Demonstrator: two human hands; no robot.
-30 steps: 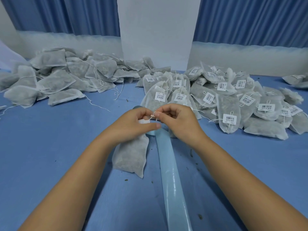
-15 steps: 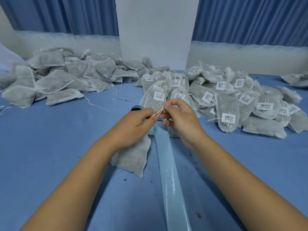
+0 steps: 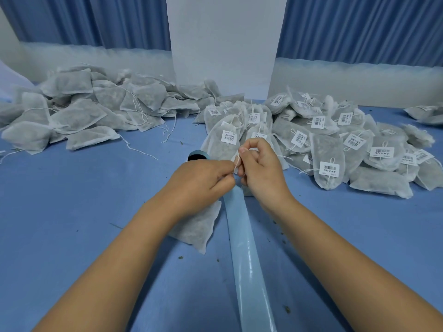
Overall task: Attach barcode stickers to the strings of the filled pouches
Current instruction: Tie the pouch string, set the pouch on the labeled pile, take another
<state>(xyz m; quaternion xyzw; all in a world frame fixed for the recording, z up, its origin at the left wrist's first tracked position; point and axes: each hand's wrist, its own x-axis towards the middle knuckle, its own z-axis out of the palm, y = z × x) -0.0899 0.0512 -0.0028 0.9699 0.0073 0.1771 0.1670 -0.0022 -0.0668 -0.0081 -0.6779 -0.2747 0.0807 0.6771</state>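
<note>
The blue bench (image 3: 72, 224) carried unlabelled pouches (image 3: 79, 111) heaped toward its far left corner and stickered pouches (image 3: 335, 144) toward the far right. A glossy backing strip (image 3: 247, 259) ran from the near edge to mid-bench. One pouch (image 3: 196, 228) lay mid-bench beneath the left hand (image 3: 203, 178), which, with the right hand (image 3: 261, 171), pinched a white string (image 3: 236, 165).

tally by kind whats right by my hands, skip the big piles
hands: 2, left hand and right hand
pouch: 1
string: 1, pinched by both hands
blue backing strip: 1
roll at the strip's far end: 1
total: 6
</note>
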